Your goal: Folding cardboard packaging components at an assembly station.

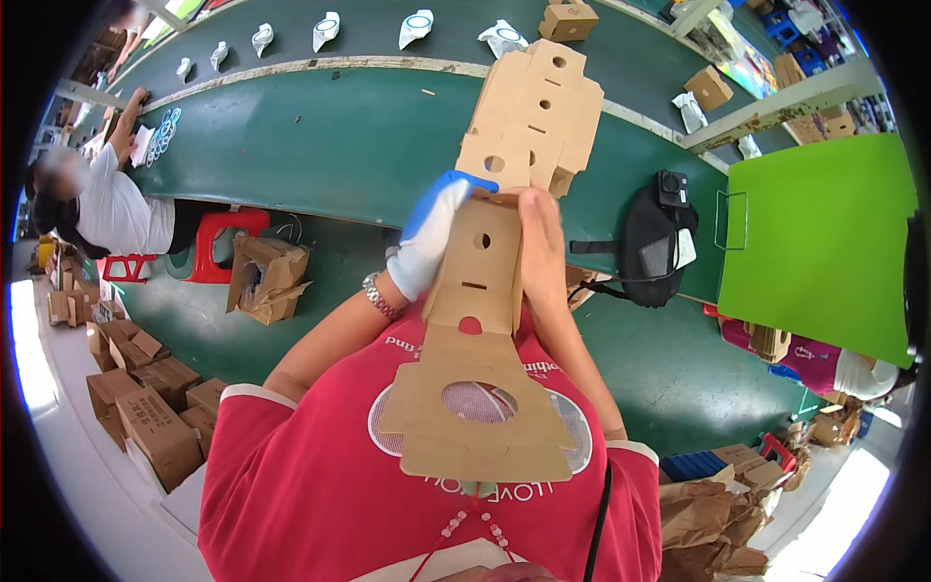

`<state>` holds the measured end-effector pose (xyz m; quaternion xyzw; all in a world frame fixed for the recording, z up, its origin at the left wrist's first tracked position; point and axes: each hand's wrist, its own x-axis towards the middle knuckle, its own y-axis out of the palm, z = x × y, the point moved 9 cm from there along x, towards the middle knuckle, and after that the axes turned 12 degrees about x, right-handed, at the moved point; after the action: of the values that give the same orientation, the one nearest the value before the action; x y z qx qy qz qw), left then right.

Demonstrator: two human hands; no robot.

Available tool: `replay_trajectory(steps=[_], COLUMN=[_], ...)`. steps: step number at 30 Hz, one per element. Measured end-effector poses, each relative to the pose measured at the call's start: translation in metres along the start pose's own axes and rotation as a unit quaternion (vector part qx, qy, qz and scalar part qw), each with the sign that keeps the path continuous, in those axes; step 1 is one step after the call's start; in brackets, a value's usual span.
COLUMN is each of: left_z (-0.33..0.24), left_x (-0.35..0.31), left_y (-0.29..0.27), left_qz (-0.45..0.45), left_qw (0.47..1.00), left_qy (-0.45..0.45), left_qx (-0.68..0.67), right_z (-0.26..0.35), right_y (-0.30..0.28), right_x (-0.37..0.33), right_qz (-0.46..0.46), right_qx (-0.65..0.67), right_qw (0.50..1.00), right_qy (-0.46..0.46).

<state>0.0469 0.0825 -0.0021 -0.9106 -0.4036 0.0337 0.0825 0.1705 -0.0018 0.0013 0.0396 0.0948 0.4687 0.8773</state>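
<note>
A partly folded brown cardboard box (477, 262) is held upright in front of my chest. Round holes and a slot pierce it, and its wide lower flap with a large oval opening (504, 373) hangs down toward me. My left hand (432, 233), in a blue and white glove, grips the box's left wall near its far end. Bare, my right hand (543, 242) presses along the right wall, thumb at the top edge. Just beyond both hands, die-cut cardboard blanks (543, 107) rest on the green table (330, 136); the lower ends are partly hidden.
Several white-wrapped items (417, 27) line the dark belt (369, 48) beyond the table. To the right lie a black bag (648, 247) and a green board (819, 233). A person (121, 199) sits at the left near a red stool (225, 242); an opened carton (267, 276) stands on the floor.
</note>
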Motion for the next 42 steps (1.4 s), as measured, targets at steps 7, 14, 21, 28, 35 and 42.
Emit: replay_trajectory(steps=[7,14,21,28,35,42], left_z=[-0.006,0.004,0.022,-0.043,-0.037,-0.068], left_x=[0.01,-0.014,0.007,0.034,0.043,0.072], left_y=[-0.018,-0.012,-0.025,0.012,0.038,0.001], left_qz=[-0.166,0.001,0.24,0.312,0.304,0.303], left_qw=[0.976,0.999,0.94,0.825,0.719,0.924], left_qy=[0.018,0.014,-0.222,-0.015,-0.039,-0.021], left_qx=[-0.137,0.031,0.101,0.471,0.623,0.232], right_z=[-0.01,-0.038,-0.018,0.014,0.031,0.03], right_y=[0.001,-0.002,-0.008,0.006,0.028,-0.035], right_x=[0.024,-0.002,0.007,0.029,0.03,0.088], right_qz=[-0.046,0.04,0.229,0.297,0.269,0.162], right_qx=[0.216,0.219,0.176,-0.119,-0.346,-0.297], right_qw=[0.974,0.972,0.914,0.942,0.896,0.941], right_qy=[0.047,0.069,0.283,0.096,-0.066,0.006])
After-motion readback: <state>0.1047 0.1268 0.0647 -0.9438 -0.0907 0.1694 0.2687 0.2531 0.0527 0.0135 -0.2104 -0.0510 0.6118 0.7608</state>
